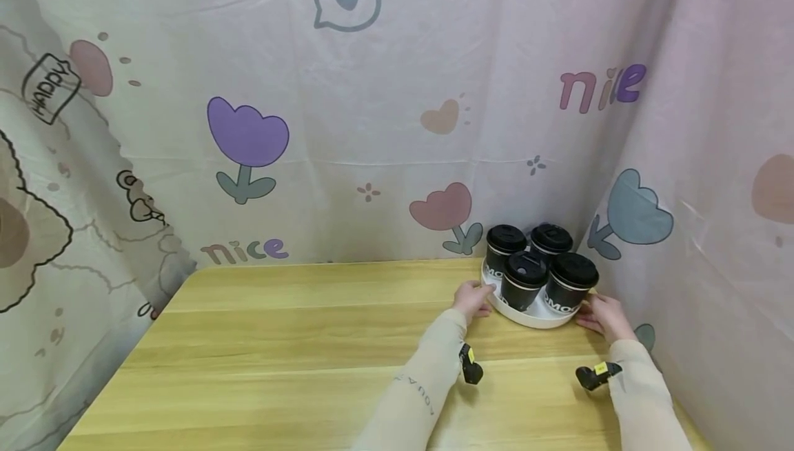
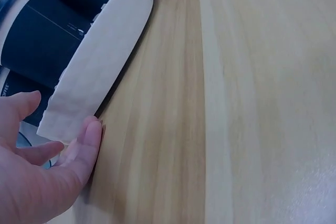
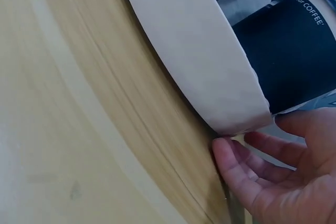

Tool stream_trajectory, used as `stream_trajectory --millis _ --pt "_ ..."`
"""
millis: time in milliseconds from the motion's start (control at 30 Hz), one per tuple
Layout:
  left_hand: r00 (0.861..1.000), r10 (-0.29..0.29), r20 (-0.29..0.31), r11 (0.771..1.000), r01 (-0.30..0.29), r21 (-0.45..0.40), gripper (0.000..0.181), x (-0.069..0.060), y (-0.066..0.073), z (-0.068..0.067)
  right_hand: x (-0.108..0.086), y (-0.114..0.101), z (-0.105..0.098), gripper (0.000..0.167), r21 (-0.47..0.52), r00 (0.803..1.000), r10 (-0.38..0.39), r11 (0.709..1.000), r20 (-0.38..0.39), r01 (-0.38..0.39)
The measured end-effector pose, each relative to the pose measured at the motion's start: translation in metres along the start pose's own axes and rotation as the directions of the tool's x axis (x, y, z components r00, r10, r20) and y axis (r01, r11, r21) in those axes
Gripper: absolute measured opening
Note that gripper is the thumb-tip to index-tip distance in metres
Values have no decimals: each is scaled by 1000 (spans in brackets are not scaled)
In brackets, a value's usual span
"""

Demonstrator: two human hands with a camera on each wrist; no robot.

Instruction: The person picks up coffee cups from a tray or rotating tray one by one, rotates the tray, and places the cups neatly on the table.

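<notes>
In the head view, a round white tray (image 1: 535,320) sat at the far right corner of the bench (image 1: 298,341), carrying four black lidded cups (image 1: 520,292). The left hand (image 1: 473,300) gripped the tray's left side and the right hand (image 1: 606,316) its right side — one at each end. In the left wrist view, the left hand's thumb rose near the tray's upper rim, spread from the fingers, whose tips met the lower edge. In the right wrist view, the right thumb lay at the upper rim close by a cup, with fingertips at the lower edge — the tray's wall between them.
</notes>
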State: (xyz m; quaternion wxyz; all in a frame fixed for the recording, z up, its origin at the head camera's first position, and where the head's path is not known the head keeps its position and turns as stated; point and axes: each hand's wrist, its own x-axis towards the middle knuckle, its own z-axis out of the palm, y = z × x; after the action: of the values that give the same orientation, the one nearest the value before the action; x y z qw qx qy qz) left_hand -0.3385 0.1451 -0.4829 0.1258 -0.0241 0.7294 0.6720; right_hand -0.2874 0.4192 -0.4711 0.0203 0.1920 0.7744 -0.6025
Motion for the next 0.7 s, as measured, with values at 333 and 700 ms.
stream_trajectory --millis 333,700 --pt "1000 1 -25 1000 -1 12 52 12 -5 7 1 3 1 60 79 1000 -7 997 -21 9" --pt "998 -6 -66 1000 5 -13 51 8 -3 8 3 7 4 60 75 998 9 997 -64 -4"
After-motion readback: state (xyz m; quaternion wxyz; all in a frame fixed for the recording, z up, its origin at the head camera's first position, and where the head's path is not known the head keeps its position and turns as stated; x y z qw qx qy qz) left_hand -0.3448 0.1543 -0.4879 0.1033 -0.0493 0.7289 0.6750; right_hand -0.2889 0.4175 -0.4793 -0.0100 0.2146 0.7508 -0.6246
